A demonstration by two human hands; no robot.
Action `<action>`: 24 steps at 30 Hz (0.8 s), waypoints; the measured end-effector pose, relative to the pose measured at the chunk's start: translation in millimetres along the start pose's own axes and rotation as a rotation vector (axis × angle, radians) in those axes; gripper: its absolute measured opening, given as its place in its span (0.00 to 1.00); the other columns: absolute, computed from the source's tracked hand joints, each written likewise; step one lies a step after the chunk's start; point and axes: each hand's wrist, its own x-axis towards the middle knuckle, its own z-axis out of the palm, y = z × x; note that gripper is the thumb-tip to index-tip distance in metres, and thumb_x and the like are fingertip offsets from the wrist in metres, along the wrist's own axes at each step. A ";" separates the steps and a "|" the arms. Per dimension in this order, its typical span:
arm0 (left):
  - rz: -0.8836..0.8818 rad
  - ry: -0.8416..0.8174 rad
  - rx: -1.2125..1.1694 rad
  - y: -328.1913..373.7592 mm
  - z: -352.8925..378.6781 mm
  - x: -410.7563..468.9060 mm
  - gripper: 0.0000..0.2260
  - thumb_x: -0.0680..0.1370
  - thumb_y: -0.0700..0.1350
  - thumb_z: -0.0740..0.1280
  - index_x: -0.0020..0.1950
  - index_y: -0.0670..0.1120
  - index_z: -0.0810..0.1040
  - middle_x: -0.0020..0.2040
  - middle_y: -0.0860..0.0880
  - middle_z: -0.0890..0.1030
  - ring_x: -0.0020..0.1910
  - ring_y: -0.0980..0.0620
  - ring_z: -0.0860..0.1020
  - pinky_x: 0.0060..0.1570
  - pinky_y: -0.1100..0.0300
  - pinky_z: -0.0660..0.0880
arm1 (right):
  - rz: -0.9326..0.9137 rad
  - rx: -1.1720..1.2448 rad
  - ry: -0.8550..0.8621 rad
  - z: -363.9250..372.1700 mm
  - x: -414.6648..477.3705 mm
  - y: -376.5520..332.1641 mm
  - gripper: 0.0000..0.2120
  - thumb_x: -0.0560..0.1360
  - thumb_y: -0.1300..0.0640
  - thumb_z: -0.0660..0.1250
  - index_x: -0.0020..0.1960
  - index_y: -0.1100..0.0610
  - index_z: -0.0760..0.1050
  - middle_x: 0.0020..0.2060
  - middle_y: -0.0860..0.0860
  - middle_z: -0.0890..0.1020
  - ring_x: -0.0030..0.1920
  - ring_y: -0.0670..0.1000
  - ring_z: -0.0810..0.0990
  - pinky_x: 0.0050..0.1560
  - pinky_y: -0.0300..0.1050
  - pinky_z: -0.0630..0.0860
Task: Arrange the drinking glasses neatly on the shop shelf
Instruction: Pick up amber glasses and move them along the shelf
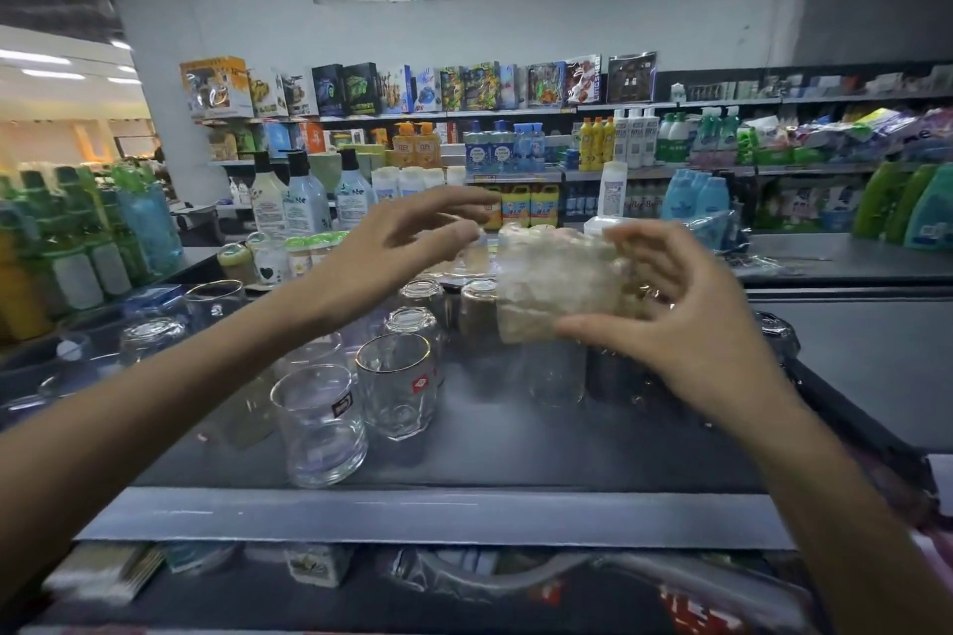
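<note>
Several clear drinking glasses stand on the dark top shelf (pixel 515 449). An upright glass (pixel 319 428) is nearest, a gold-rimmed one (pixel 397 392) sits behind it, and upside-down glasses (pixel 412 325) stand further back. My right hand (pixel 686 320) grips a blurred, whitish patterned glass (pixel 557 284) held above the shelf. My left hand (pixel 407 242) hovers just left of that glass with fingers spread; its fingertips are near the rim, and contact is unclear.
Green and blue bottles (pixel 77 242) crowd the shelf's left end. Small jars (pixel 268 258) stand behind the glasses. A lower shelf (pixel 361 578) holds packaged goods. Across the aisle, shelves (pixel 515 144) carry detergent bottles and boxes.
</note>
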 end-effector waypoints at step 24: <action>-0.387 -0.293 0.382 -98.7 32.3 49.1 0.22 0.66 0.54 0.84 0.51 0.45 0.81 0.43 0.50 0.82 0.38 0.54 0.78 0.34 0.63 0.69 | -0.118 -1.029 -0.757 91.8 159.7 39.3 0.44 0.58 0.47 0.87 0.70 0.51 0.73 0.64 0.52 0.80 0.63 0.56 0.78 0.52 0.43 0.69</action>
